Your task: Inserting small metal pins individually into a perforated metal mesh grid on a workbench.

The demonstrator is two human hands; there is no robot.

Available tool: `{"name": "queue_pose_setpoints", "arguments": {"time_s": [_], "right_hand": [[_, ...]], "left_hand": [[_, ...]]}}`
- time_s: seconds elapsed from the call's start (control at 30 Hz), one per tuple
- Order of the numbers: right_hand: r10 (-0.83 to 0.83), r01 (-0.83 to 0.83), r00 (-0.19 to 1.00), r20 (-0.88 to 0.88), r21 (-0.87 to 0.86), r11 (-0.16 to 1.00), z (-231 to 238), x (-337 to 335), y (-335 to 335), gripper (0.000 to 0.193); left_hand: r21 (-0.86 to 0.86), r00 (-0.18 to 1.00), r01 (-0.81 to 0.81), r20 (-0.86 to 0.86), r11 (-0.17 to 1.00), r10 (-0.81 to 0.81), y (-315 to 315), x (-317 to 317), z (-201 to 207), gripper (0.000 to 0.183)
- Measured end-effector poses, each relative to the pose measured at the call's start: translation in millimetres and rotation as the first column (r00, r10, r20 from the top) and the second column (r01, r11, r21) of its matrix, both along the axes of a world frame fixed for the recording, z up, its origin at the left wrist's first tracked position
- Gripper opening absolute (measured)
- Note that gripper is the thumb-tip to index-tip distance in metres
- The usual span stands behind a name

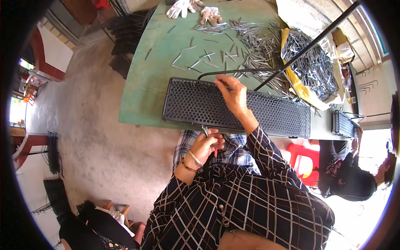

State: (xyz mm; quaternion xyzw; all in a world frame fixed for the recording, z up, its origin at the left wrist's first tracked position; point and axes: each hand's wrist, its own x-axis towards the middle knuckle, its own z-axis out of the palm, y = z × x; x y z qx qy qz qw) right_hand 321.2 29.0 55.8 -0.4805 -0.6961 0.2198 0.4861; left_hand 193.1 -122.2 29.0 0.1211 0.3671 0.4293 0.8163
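Observation:
A long black perforated metal tray (187,100) lies across the near edge of the green table, with a bent black wire frame (287,66) rising from its far side. Over the tray, my right hand (234,95) has its fingers curled in a pinch by the far rim, next to the wire. A small dark bit shows at those fingertips, too small to name. Just below the tray's near edge, my left hand (205,146) is closed around a few thin metal pins (205,131), their ends pointing up toward the rim.
Loose metal pins (260,46) lie scattered over the green table (143,83). A yellow-edged sack (287,50) of pins stands at the far right, work gloves (210,16) at the far edge. Beside a red stool (302,160), another person (354,175) handles a similar tray (343,124).

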Motion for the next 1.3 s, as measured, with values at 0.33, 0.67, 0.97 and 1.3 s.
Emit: {"name": "queue_pose_setpoints", "arguments": {"time_s": [0.33,0.67,0.97,1.3], "right_hand": [[0.011,-0.074,0.96,0.28,0.213,0.974,-1,-2,-4,0.013],[0.416,-0.454,0.884,-0.212,-0.599,0.66,27,10,-69,0.02],[0.302,-0.505,0.862,-0.408,-0.645,0.574,20,20,-67,0.019],[0.132,-0.417,0.883,-0.45,-0.625,0.66,32,28,-53,0.022]], "left_hand": [[0.016,0.986,-0.103,0.136,0.995,0.099,-6,-11,1,0.027],[0.231,0.971,-0.236,0.032,0.944,0.235,3,-6,17,0.024],[0.235,0.994,-0.103,-0.018,0.967,0.111,3,-3,17,0.026],[0.124,0.99,-0.142,-0.005,0.982,0.144,8,-2,24,0.03]]}}
